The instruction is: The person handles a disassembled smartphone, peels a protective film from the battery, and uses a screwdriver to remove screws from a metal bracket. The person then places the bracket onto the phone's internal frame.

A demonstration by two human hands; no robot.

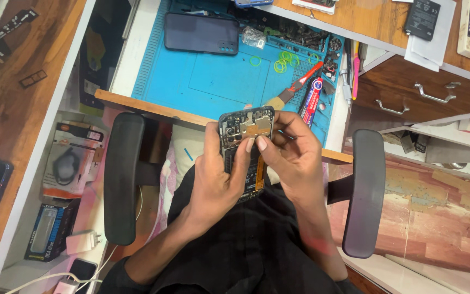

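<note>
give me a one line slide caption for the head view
Seated person's left hand and right hand hold an opened phone, back cover off, above a blue repair mat.

Worn on the head, looking steeply down from close above at the lap and chair armrest (123, 174), blue work mat (213, 81) farther off.

The opened phone (244, 142) sits between the left hand (218, 174) and the right hand (295, 158), above the lap and just before the desk edge (153, 109). Behind it on the desk lies the work mat (202, 81), with a phone back cover (201, 33) at its far side, rubber rings (281, 61) to the right, and a tube (311, 98) at its right edge. Chair armrests (122, 174) flank both arms
</note>
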